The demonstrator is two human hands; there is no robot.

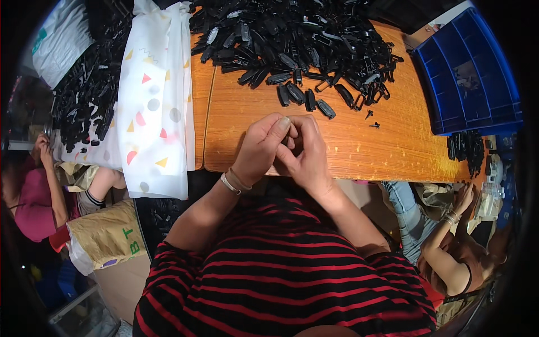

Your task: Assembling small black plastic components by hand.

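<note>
My left hand (259, 146) and my right hand (309, 157) meet over the near edge of the wooden table (241, 109). Both have their fingers curled in and their thumbs close together; whatever lies between them, if anything, is hidden. Beyond them spreads a large heap of black plastic parts (292, 42), long and narrow, some like frames and some like solid shells. A few loose parts (325, 108) lie at the heap's near edge, closest to my hands. Two tiny dark pieces (372, 119) rest on the wood to the right.
A patterned white plastic sheet (151, 112) covers the table's left side, with another black heap (84, 101) beyond. At right stand a blue crate (469, 73) and a small dark pile (467, 151). People sit at left (39, 196) and right (449, 253). A brown sack (106, 236) stands lower left.
</note>
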